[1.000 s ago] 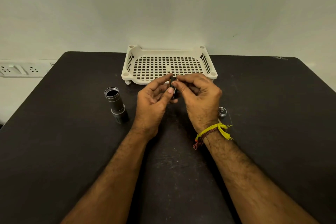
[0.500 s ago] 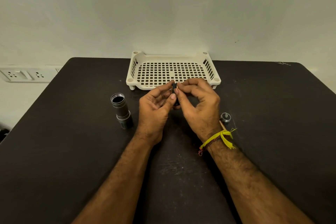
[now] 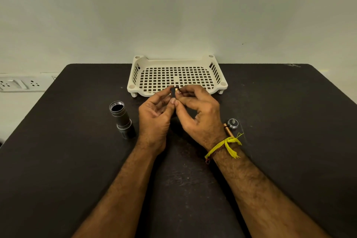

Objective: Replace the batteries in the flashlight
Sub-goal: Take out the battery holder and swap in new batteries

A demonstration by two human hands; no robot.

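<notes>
Hands (image 3: 179, 114) pinching battery holder (image 3: 173, 92), near tray (image 3: 135, 75) edge

No text, label or number is legible on anything in view.

- The small dark piece (image 3: 173, 92) pinched between both hands is mostly covered by fingers; what it is cannot be told
- The copper-coloured battery (image 3: 228, 131) lies partly behind the right wrist
- The wall socket strip (image 3: 19, 83) is cut by the left edge
</notes>
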